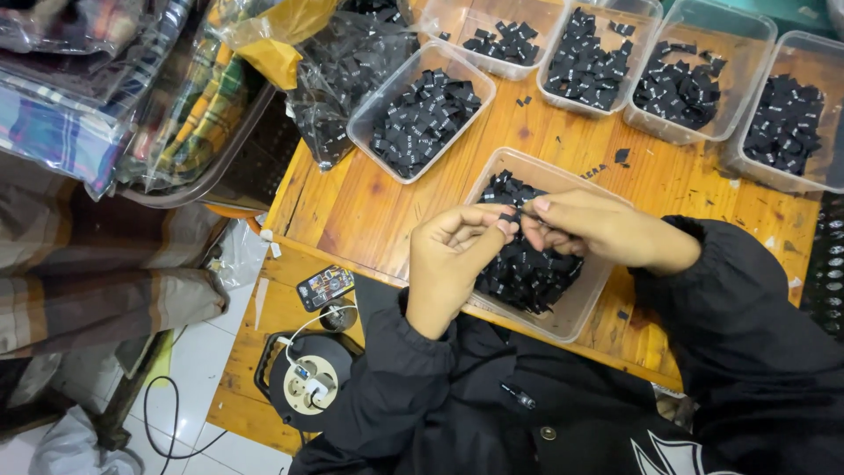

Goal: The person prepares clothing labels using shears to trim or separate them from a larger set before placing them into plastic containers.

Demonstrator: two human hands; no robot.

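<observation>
My left hand (453, 259) and my right hand (587, 227) meet over a clear plastic tub (591, 301) full of small black woven labels. Both pinch one small black label (508, 214) between thumbs and fingertips, just above the heap in the tub. My sleeves are black. The tub stands at the near edge of a wooden table (369, 211).
Several more clear tubs of black labels (422, 110) line the far side of the table. A clear bag of labels (338, 66) and plastic-wrapped checked cloth (114, 88) lie at the left. A phone (324, 287) and a cable reel (308, 380) rest on a lower board.
</observation>
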